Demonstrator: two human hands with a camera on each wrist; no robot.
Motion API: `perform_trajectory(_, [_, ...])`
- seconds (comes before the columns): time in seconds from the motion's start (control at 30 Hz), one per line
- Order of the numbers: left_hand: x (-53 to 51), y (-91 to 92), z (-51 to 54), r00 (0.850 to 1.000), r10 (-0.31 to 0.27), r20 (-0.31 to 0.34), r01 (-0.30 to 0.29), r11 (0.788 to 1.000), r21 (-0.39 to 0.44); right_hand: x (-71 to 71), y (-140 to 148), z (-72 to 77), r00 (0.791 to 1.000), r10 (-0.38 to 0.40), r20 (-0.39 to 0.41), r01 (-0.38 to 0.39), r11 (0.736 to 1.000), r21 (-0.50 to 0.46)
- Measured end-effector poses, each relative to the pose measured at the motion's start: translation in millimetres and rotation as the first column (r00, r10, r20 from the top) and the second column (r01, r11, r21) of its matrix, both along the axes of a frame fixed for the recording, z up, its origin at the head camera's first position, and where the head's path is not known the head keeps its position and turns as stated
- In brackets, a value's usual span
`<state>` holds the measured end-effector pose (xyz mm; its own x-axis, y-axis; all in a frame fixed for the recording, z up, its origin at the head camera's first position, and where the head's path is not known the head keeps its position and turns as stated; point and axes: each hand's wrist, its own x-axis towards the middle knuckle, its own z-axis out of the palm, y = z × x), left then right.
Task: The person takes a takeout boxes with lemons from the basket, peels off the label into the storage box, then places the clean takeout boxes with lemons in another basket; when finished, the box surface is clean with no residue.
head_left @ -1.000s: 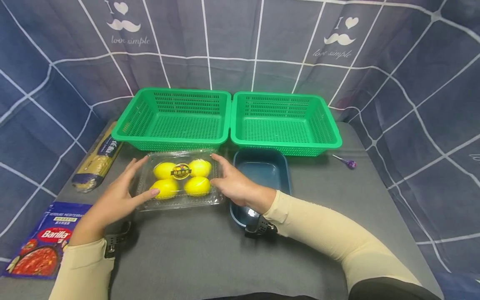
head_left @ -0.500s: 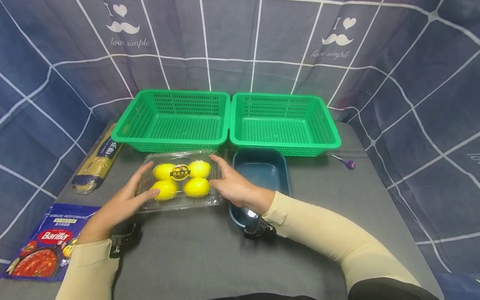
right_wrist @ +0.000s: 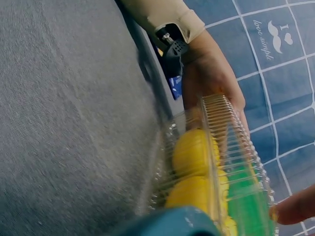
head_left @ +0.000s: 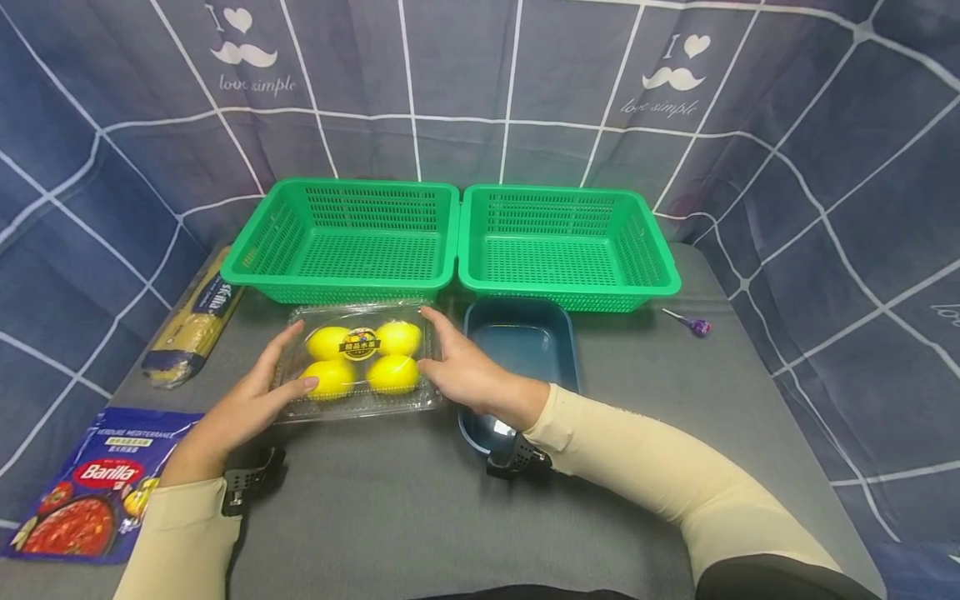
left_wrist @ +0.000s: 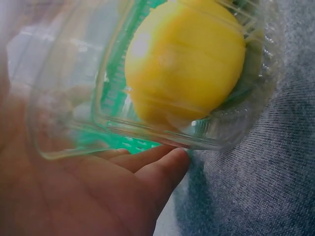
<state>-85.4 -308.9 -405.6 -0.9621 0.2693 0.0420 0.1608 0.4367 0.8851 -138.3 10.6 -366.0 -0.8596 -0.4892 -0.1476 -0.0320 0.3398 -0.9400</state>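
Note:
A clear plastic clamshell box (head_left: 375,406) of yellow lemons (head_left: 393,374) is in the middle left of the head view, with a black and gold label (head_left: 360,343) on its lid. My left hand (head_left: 243,408) grips its left end, thumb over the lid's near corner and the other fingers along the side. In the left wrist view, fingertips (left_wrist: 172,160) touch the box's lower edge beside a lemon (left_wrist: 184,64). My right hand (head_left: 468,367) holds the right end, its thumb and forefinger spread along the edge; its other fingers are hidden.
Two green baskets (head_left: 341,287) (head_left: 570,298) stand side by side behind the box. A dark blue bin (head_left: 521,337) sits partly under my right forearm. At left lie a spaghetti packet (head_left: 191,329) and a Barilla sauce pouch (head_left: 82,500); at right, a purple lollipop (head_left: 698,327).
My left hand has moved slightly right, closer in on the box's left end. The right hand has stayed on the other end, and the box has barely moved.

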Motion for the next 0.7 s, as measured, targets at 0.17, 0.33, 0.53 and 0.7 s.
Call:
perform_trajectory(0.17, [-1.0, 0.4, -0.3, 1.000, -0.019, 0.005, 0.019, 1.000, 0.022, -1.7, 3, 7.8, 0.988, 0.039, -0.147, -0.022, 0.993, 0.115])
perform_trajectory(0.33, [-1.7, 0.2, 0.5, 1.000, -0.026, 0.015, 0.025, 0.999, 0.041, -8.9, 1, 14.3, 0.949, 0.022, -0.314, 0.022, 0.990, 0.138])
perform_trajectory(0.53, [-1.8, 0.1, -1.1, 1.000, -0.023, 0.019, 0.022, 0.999, 0.050, -26.2, -11, 21.2, 0.897, 0.093, -0.432, -0.008, 0.981, 0.195])
perform_trajectory(0.7, [-1.0, 0.5, -3.0, 1.000, -0.018, 0.025, 0.017, 0.998, 0.064, -41.6, -27, 23.8, 0.859, 0.267, -0.436, -0.137, 0.942, 0.308])
